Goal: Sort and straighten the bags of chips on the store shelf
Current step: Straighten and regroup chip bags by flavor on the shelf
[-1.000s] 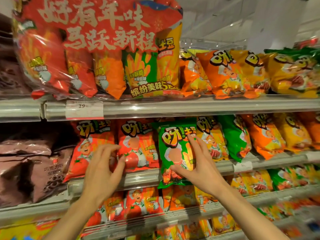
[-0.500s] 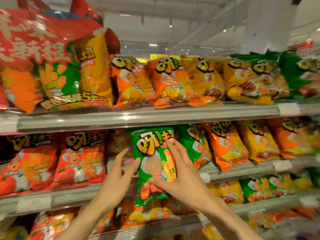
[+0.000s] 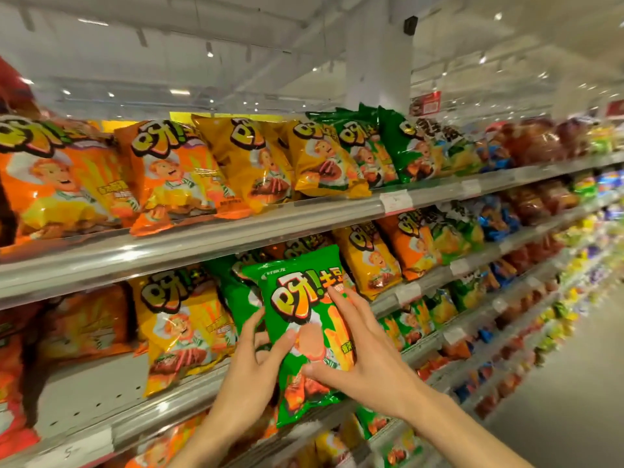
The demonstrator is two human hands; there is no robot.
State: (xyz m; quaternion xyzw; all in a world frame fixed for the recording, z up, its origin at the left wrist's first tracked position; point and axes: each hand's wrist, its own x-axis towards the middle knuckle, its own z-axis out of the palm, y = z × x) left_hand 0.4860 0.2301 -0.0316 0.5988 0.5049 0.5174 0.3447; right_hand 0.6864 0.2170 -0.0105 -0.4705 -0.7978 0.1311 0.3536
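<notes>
Both hands hold one glossy green foil chip bag [image 3: 305, 319]: our left hand [image 3: 251, 373] pinches its left edge, thumb on the face and fingers behind; our right hand [image 3: 363, 352] lies spread over the right front, thumb hooked near the lower edge. Long axis roughly upright, top tilted slightly left. Bag sits between the hands, in front of the grey metal middle shelf [image 3: 388, 298], overlapping a green bag [image 3: 236, 292] behind. Likely slot: straight back, right hand nearer.
</notes>
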